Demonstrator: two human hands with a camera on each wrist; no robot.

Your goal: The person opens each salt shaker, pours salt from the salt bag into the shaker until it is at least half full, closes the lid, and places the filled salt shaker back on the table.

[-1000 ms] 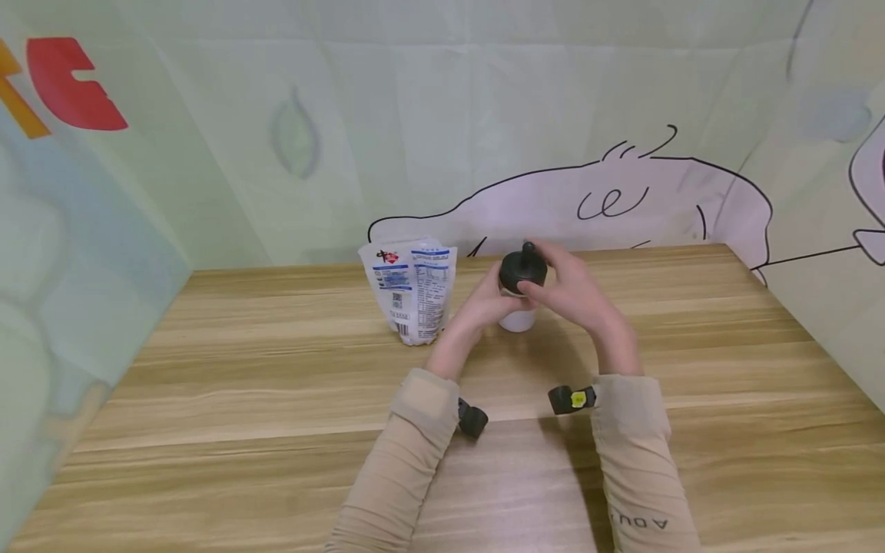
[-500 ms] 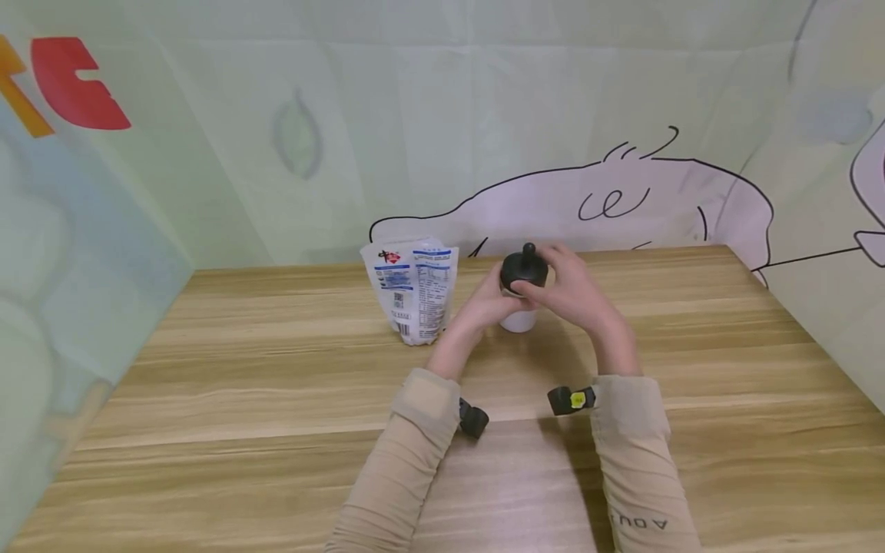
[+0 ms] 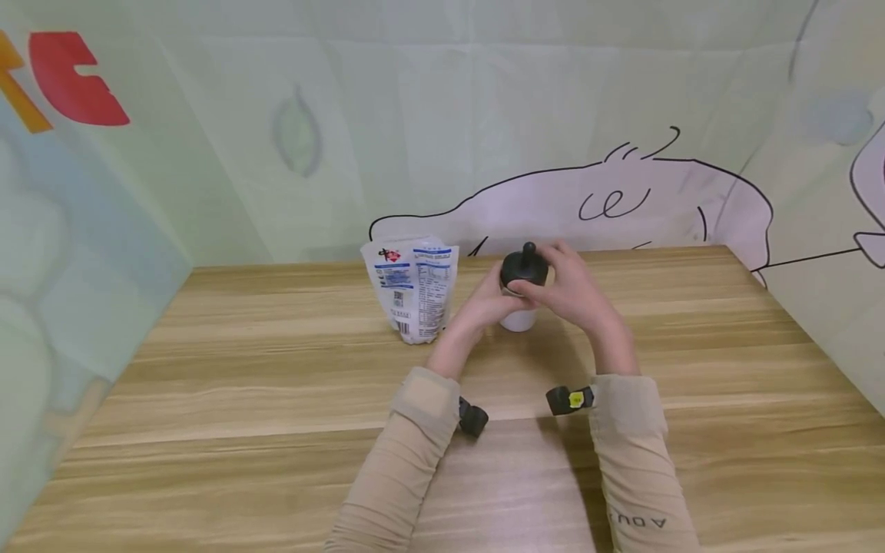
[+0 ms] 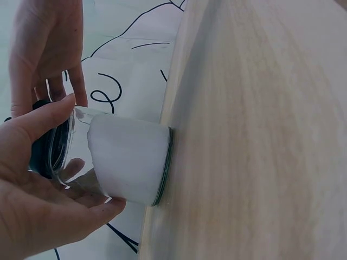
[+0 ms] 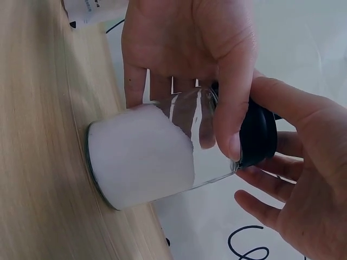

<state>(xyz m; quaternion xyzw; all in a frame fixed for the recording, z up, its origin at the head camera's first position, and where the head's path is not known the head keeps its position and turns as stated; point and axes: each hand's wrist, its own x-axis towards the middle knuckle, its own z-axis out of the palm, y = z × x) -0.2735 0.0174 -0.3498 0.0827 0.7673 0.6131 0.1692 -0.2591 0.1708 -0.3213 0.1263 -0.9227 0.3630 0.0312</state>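
A clear glass jar, partly filled with white grains or powder, stands on the wooden table. Its black lid has an upright knob and sits at the jar's mouth. My left hand grips the glass just under the lid, thumb near the rim and fingers round the far side, as the left wrist view shows. From the right, my right hand holds the lid between thumb and fingers. In the right wrist view these fingers curl round the lid's side.
Left of the jar, a white printed pouch stands upright, close to my left hand. The wooden table ends at a printed cloth backdrop behind. A black camera is strapped at each wrist.
The fingers of my right hand have shifted a little to the right round the lid, away from behind the knob. Jar, left hand and pouch look unmoved.
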